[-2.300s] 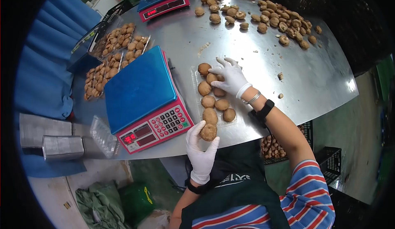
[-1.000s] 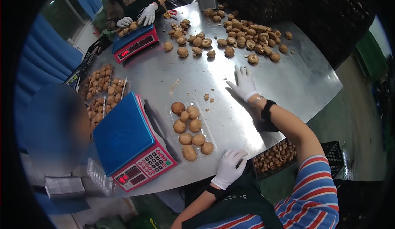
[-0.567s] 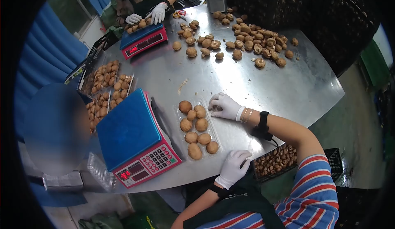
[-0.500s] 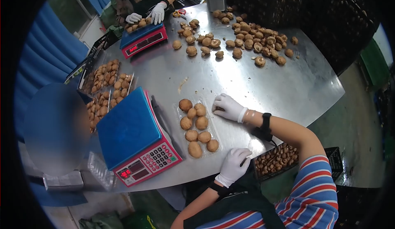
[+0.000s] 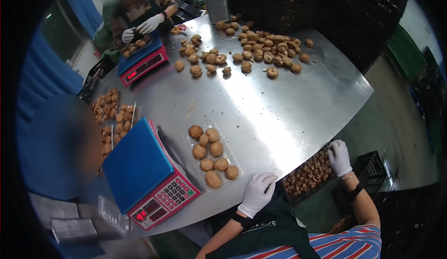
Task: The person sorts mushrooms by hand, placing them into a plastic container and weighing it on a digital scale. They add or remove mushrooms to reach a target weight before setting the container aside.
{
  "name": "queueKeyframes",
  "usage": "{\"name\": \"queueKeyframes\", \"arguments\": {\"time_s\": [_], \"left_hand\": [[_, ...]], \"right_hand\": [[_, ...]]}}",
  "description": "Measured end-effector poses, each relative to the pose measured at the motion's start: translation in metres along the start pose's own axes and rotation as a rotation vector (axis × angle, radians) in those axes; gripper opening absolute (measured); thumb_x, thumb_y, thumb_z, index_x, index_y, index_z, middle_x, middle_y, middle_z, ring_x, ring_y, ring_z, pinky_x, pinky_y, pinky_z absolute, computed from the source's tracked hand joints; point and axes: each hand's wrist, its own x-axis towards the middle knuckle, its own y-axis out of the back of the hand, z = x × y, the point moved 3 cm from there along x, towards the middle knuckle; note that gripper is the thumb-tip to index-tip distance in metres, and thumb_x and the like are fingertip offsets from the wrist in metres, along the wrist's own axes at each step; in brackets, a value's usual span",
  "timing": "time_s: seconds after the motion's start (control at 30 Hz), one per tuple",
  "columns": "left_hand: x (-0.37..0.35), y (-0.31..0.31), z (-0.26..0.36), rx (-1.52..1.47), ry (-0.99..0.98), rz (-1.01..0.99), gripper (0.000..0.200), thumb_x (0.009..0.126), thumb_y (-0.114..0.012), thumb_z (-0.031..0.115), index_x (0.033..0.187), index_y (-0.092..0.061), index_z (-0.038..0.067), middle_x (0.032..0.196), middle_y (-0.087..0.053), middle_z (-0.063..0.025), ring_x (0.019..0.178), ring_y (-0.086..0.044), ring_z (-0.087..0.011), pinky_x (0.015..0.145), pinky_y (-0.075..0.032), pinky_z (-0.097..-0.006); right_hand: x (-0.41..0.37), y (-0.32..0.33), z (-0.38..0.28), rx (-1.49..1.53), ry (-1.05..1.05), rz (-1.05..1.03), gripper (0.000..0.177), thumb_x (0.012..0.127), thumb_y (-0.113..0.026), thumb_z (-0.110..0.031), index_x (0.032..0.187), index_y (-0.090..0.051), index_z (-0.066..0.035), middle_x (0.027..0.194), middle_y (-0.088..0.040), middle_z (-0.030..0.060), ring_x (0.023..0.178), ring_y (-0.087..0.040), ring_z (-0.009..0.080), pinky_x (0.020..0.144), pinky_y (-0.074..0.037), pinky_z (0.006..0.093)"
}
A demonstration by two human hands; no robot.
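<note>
My left hand [image 5: 257, 195], in a white glove, is at the table's near edge, its fingers bent together around something I cannot make out. My right hand [image 5: 340, 158], also gloved, is over the right side of a dark crate of small mushrooms [image 5: 307, 177] below the table edge. Its fingers are bent and apart, with nothing visible between them. A clear plastic tray [image 5: 232, 160] holding several brown mushrooms [image 5: 213, 180] lies left of my left hand. Beside the tray stands a red scale [image 5: 160, 202] with a blue top [image 5: 137, 166].
Loose mushrooms [image 5: 279, 47] are spread over the far side of the metal table [image 5: 279, 105]. A person [image 5: 144, 3] in white gloves handles mushrooms at a second scale [image 5: 144, 65]. Filled trays [image 5: 123, 119] stand at the left, an empty crate [image 5: 371, 170] at the right.
My right hand has moved from beside the tray to the crate below the table edge. My left hand keeps its bent shape. The view has shifted; the other person's hands have lifted slightly.
</note>
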Motion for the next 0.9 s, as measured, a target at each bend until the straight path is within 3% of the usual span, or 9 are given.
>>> {"name": "queueKeyframes", "arguments": {"time_s": [0.17,0.27,0.33,0.5,0.63,0.67,0.7,0.77,0.9], "left_hand": [[0.001,0.001,-0.001,0.042,0.018,-0.029,0.017,0.078,-0.066,0.003,0.095,-0.069,0.005,0.102,-0.066,-0.0089,0.096,-0.059,-0.0298,0.085,-0.048,-0.0386],[0.007,0.003,0.004,0.058,0.001,-0.008,0.018,0.078,-0.066,0.003,0.096,-0.069,0.005,0.098,-0.065,-0.0091,0.091,-0.059,-0.0305,0.081,-0.049,-0.0397],[0.007,-0.001,0.005,0.074,0.027,0.006,0.018,0.078,-0.066,0.003,0.096,-0.069,0.006,0.097,-0.066,-0.0087,0.090,-0.059,-0.0300,0.080,-0.049,-0.0398],[0.019,-0.008,0.006,0.174,0.099,0.024,0.017,0.076,-0.068,0.004,0.092,-0.070,0.010,0.095,-0.069,-0.0048,0.085,-0.063,-0.0267,0.075,-0.051,-0.0367],[0.013,-0.017,-0.003,0.252,0.026,0.047,0.020,0.076,-0.070,0.010,0.096,-0.069,0.015,0.096,-0.068,0.0001,0.083,-0.062,-0.0217,0.070,-0.050,-0.0337],[0.009,-0.021,-0.004,0.321,-0.007,0.068,0.023,0.072,-0.072,0.011,0.095,-0.070,0.016,0.098,-0.068,0.0004,0.087,-0.062,-0.0217,0.073,-0.050,-0.0344],[0.006,-0.024,-0.005,0.392,-0.041,0.086,0.026,0.068,-0.074,0.012,0.094,-0.070,0.017,0.100,-0.068,0.0007,0.091,-0.062,-0.0217,0.076,-0.050,-0.0352],[0.008,-0.023,-0.006,0.386,-0.058,0.123,0.026,0.068,-0.074,0.010,0.093,-0.070,0.015,0.097,-0.068,-0.0001,0.085,-0.062,-0.0223,0.072,-0.049,-0.0360],[0.012,-0.022,0.003,0.352,-0.039,0.106,0.024,0.069,-0.072,0.008,0.092,-0.070,0.015,0.097,-0.068,0.0011,0.085,-0.061,-0.0213,0.068,-0.048,-0.0348]], "right_hand": [[0.053,0.046,0.032,0.064,-0.026,0.162,0.019,0.082,-0.068,-0.014,0.094,-0.058,-0.004,0.097,-0.058,0.0149,0.096,-0.054,0.0356,0.085,-0.043,0.0417],[0.162,0.083,0.024,0.022,0.241,0.318,0.029,0.089,-0.067,-0.024,0.106,-0.060,-0.001,0.103,-0.058,0.0180,0.101,-0.055,0.0368,0.089,-0.045,0.0430],[0.255,0.111,0.004,0.079,0.294,0.154,0.033,0.094,-0.061,-0.028,0.112,-0.060,0.000,0.108,-0.058,0.0190,0.101,-0.057,0.0340,0.089,-0.046,0.0392],[0.465,0.065,-0.019,0.157,-0.032,0.053,0.061,0.093,-0.048,-0.057,0.109,-0.065,0.000,0.115,-0.063,0.0211,0.107,-0.060,0.0337,0.091,-0.047,0.0385],[0.517,-0.065,-0.032,0.072,-0.252,-0.014,0.086,0.080,-0.040,-0.081,0.135,-0.054,-0.017,0.144,-0.045,0.0195,0.135,-0.036,0.0435,0.111,-0.027,0.0545],[0.522,-0.091,-0.033,-0.024,-0.283,-0.088,0.097,0.073,-0.039,-0.088,0.146,-0.042,-0.025,0.154,-0.032,0.0156,0.141,-0.019,0.0494,0.113,-0.012,0.0633],[0.513,-0.103,-0.042,-0.089,-0.325,-0.024,0.091,0.072,-0.049,-0.083,0.140,-0.051,-0.023,0.146,-0.045,0.0154,0.138,-0.035,0.0418,0.113,-0.026,0.0539],[0.535,-0.133,-0.019,0.027,-0.189,-0.308,0.080,0.070,-0.062,-0.074,0.130,-0.061,-0.021,0.130,-0.060,0.0149,0.123,-0.055,0.0335,0.105,-0.042,0.0416],[0.496,-0.106,-0.043,0.014,0.085,-0.261,0.062,0.068,-0.072,-0.055,0.119,-0.068,-0.019,0.112,-0.068,0.0157,0.106,-0.064,0.0312,0.094,-0.050,0.0374]]}}
